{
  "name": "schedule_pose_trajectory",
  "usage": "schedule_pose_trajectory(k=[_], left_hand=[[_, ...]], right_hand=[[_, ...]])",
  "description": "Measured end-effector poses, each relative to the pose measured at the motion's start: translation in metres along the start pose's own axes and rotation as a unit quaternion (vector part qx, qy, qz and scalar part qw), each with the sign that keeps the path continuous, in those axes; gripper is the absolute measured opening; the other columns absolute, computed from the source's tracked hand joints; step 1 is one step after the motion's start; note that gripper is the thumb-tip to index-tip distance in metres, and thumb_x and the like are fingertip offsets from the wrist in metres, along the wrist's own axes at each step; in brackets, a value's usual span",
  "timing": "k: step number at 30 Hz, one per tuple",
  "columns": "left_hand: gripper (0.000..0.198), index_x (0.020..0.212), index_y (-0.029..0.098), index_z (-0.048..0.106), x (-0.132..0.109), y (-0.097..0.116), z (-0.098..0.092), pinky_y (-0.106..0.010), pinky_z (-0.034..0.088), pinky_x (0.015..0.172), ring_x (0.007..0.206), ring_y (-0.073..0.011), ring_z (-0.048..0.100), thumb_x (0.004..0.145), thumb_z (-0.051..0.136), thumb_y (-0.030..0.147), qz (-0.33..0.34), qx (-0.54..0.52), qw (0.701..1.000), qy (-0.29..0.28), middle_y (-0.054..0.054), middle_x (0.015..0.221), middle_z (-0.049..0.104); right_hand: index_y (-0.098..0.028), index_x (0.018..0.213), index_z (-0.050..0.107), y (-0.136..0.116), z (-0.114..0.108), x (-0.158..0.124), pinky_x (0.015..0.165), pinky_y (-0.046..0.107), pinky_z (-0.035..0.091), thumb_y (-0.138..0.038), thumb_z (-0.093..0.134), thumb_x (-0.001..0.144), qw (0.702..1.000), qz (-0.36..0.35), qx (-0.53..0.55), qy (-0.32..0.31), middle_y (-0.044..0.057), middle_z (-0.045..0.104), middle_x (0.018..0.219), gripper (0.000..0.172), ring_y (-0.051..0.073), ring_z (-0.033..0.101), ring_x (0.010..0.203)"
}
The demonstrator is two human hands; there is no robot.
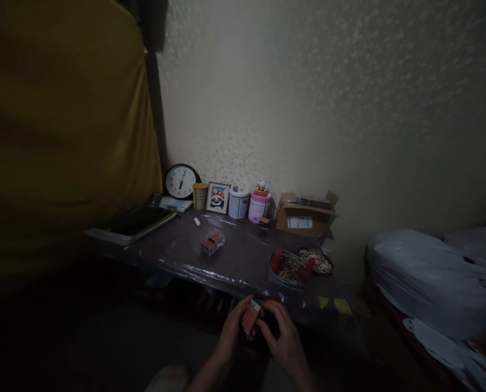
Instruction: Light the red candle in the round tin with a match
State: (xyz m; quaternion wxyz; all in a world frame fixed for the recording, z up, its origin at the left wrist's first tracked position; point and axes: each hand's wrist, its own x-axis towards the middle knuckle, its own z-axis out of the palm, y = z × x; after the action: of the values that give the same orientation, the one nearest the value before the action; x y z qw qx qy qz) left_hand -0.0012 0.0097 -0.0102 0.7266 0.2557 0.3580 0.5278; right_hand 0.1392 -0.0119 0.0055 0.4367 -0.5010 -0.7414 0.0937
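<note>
Low in the dim view, my left hand (232,326) and my right hand (281,332) meet in front of the table edge. Both pinch a small orange-and-white box (250,317), about matchbox size, held between their fingertips. Just beyond them on the dark table (243,261) stand two round metal trays (289,268) of small sticks, the nearer one with red pieces in it. A clear bag with small orange boxes (211,242) lies further left on the table.
Along the wall stand a round clock (180,181), a framed panda picture (217,197), tins (238,202), a pink jar (259,206) and a cardboard box (305,215). A dark book (132,223) lies at left under a yellow curtain (63,136). White bundles (431,277) sit at right.
</note>
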Motion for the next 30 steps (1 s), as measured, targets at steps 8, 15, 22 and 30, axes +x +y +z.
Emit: schedule_pose_trajectory(k=[8,15,22,30], left_hand=[[0.046,0.113,0.019,0.057,-0.009,0.011,0.006,-0.028,0.044,0.062,0.070,-0.0172,0.061,0.070,0.057,0.035,0.007,-0.037,0.999,-0.001,-0.007,0.103,0.066],[0.052,0.121,0.020,0.048,-0.012,0.013,0.011,-0.025,0.039,0.052,0.056,-0.0122,0.057,0.071,0.056,0.033,-0.032,-0.076,0.996,-0.041,-0.005,0.094,0.065],[0.040,0.106,0.022,0.055,-0.012,0.010,0.010,-0.024,0.035,0.050,0.056,-0.0137,0.057,0.069,0.058,0.038,-0.041,-0.068,0.994,-0.078,-0.002,0.085,0.064],[0.023,0.076,0.018,0.063,-0.009,0.003,0.012,-0.028,0.043,0.060,0.067,-0.0158,0.055,0.066,0.062,0.039,0.002,-0.050,0.996,-0.076,-0.002,0.075,0.063]], right_hand=[[-0.023,0.122,0.045,-0.004,0.007,-0.007,0.093,0.037,0.045,-0.031,0.062,0.076,0.997,-0.035,-0.059,-0.028,0.008,0.054,0.120,0.050,0.025,0.049,0.112],[-0.022,0.120,0.046,-0.007,0.003,-0.003,0.091,0.037,0.045,-0.031,0.060,0.077,0.996,-0.041,-0.069,-0.025,0.008,0.054,0.118,0.046,0.024,0.050,0.110],[-0.023,0.118,0.048,-0.008,-0.002,-0.003,0.089,0.037,0.046,-0.028,0.061,0.076,0.998,-0.041,-0.054,-0.012,0.008,0.056,0.114,0.045,0.025,0.052,0.107],[-0.025,0.110,0.052,-0.013,-0.005,-0.002,0.086,0.034,0.047,-0.027,0.060,0.076,0.999,-0.030,-0.013,-0.038,0.007,0.058,0.107,0.035,0.023,0.054,0.101]])
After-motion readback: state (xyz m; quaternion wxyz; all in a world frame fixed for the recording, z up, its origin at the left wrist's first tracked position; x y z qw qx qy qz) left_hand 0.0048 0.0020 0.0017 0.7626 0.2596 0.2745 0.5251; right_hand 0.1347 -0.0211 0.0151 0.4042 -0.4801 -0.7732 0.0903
